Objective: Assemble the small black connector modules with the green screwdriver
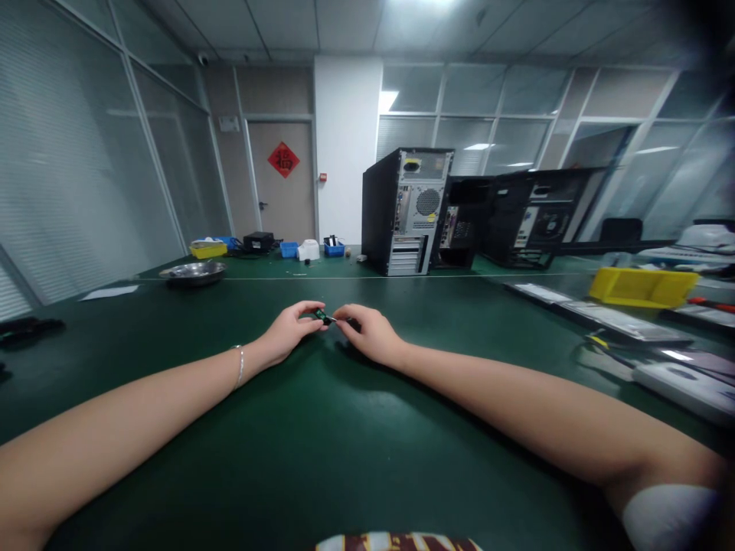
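My left hand [295, 329], with a silver bracelet at the wrist, is closed on a small green circuit board [321, 314] just above the green tabletop [321, 444]. Facing it, my right hand [367, 330] pinches a thin metal piece [331, 319] that meets the board's right end. Whether this piece is a separate tool or part of the board is too small to tell. My right fingertips hide most of it.
Several computer towers [409, 210] stand at the back right. A metal bowl [196, 273] lies at the left, with blue bins [334, 248] farther back. On the right are a yellow bin [643, 287], flat panels [597, 310] and a white power strip [686, 386] with cables.
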### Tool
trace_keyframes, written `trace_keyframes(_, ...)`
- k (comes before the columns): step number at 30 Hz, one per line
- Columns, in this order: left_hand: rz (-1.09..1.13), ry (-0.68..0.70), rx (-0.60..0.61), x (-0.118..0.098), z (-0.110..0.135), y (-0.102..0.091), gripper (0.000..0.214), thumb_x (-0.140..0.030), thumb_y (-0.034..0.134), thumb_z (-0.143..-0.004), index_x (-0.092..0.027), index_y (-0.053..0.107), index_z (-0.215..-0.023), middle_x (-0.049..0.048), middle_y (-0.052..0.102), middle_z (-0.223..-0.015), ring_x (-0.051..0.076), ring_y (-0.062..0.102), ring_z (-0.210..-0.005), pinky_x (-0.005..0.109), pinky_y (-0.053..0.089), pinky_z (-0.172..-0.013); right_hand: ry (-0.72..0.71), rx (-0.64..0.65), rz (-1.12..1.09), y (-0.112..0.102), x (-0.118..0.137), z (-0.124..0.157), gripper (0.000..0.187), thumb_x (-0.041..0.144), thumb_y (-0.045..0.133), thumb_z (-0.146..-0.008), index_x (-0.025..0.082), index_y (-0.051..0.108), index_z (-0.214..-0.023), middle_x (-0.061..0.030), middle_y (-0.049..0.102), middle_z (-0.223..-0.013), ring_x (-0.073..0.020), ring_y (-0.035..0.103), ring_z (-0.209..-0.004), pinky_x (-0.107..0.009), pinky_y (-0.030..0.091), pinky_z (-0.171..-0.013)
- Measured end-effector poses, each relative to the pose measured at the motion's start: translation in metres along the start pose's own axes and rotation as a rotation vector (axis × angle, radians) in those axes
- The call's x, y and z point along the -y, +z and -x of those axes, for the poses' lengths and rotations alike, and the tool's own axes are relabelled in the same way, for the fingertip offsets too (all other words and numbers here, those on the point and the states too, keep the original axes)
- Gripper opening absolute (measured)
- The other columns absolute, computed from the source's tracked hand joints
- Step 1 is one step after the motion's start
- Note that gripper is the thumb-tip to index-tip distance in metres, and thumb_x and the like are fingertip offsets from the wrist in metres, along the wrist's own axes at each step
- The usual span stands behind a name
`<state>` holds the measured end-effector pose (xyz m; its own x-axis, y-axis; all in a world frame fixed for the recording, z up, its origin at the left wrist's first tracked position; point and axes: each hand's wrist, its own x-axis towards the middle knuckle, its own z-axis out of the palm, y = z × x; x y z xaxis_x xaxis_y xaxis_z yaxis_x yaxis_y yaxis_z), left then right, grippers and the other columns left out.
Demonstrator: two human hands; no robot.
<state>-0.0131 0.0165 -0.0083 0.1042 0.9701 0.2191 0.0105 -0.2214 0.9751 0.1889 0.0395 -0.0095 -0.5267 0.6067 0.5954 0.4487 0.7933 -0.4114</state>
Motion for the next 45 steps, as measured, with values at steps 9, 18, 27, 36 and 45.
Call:
trace_keyframes(9,-0.094,0.147,0.014,0.001,0.003,0.002,0.036,-0.027,0.079,-0.069,-0.016,0.059,-0.097,0.0038,0.065,-0.101,0.018,0.068,-0.088,0.039,0.052,-0.092,0.042,0.000,0.042,-0.001,0.000,0.000,0.016,0.019,0.057,-0.092,0.022,0.071,-0.099,-0.0036,0.073,-0.098,-0.0183,0.066,-0.090,-0.029,0.047,-0.079)
trace_keyframes(18,-0.203,0.186,0.004,-0.004,0.002,0.000,0.029,-0.031,0.076,-0.073,-0.015,0.066,-0.096,0.0037,0.069,-0.089,0.020,0.071,-0.084,0.039,0.053,-0.088,0.040,0.011,0.034,-0.001,-0.001,-0.001,0.018,0.019,0.057,-0.092,0.023,0.072,-0.099,-0.0034,0.074,-0.099,-0.0183,0.066,-0.091,-0.029,0.047,-0.080)
trace_keyframes(27,-0.166,0.136,0.058,-0.006,0.004,0.000,0.030,-0.031,0.077,-0.072,-0.015,0.068,-0.096,0.0047,0.072,-0.089,0.019,0.071,-0.078,0.040,0.054,-0.087,0.009,0.014,-0.039,-0.003,-0.002,0.000,0.017,0.019,0.056,-0.092,0.022,0.072,-0.097,-0.0034,0.075,-0.100,-0.0180,0.067,-0.092,-0.028,0.048,-0.081)
trace_keyframes(36,-0.310,0.213,0.042,-0.011,0.007,0.002,0.023,-0.028,0.075,-0.074,-0.016,0.070,-0.093,0.0041,0.071,-0.082,0.020,0.069,-0.076,0.038,0.054,-0.081,0.004,0.023,-0.004,-0.002,-0.002,0.000,0.016,0.020,0.057,-0.091,0.022,0.073,-0.096,-0.0031,0.075,-0.097,-0.0177,0.067,-0.090,-0.027,0.048,-0.080)
trace_keyframes(45,-0.058,0.062,0.048,-0.008,0.005,0.002,0.030,-0.029,0.081,-0.067,-0.014,0.071,-0.092,0.0022,0.071,-0.079,0.015,0.066,-0.069,0.031,0.051,-0.075,-0.014,0.014,-0.068,-0.002,-0.002,-0.001,0.017,0.022,0.056,-0.092,0.020,0.073,-0.097,-0.0037,0.076,-0.097,-0.0180,0.067,-0.088,-0.028,0.049,-0.079)
